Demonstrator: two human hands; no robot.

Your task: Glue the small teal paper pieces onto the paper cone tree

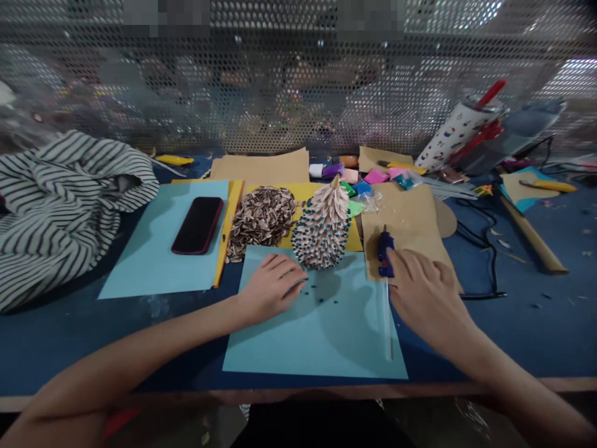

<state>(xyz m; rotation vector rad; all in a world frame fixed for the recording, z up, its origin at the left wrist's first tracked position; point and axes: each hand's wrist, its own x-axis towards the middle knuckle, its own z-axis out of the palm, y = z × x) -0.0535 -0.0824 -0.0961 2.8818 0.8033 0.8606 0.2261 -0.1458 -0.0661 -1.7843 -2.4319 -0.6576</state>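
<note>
My left hand [273, 289] rests on a light blue paper sheet [298, 348], its curled fingers just above several tiny dark beads [317, 300]. Nothing shows in it. Just beyond stands a cone-shaped craft piece [321, 227] covered in layered seed shells with teal tips. A heap of striped sunflower seed shells [261, 216] lies to its left on yellow card [303, 194]. My right hand [429, 298] lies spread on kraft card [401, 218], its thumb beside a blue hot glue gun [385, 254]. A clear glue stick [387, 323] runs down from the gun.
A striped cloth [65, 211] lies at the left. A black phone [198, 225] sits on another blue sheet, beside a yellow ruler [227, 233]. Clay packets, a paper roll, red scissors [478, 140], a black cable and a wooden stick [532, 236] surround the work. A perforated metal screen stands behind.
</note>
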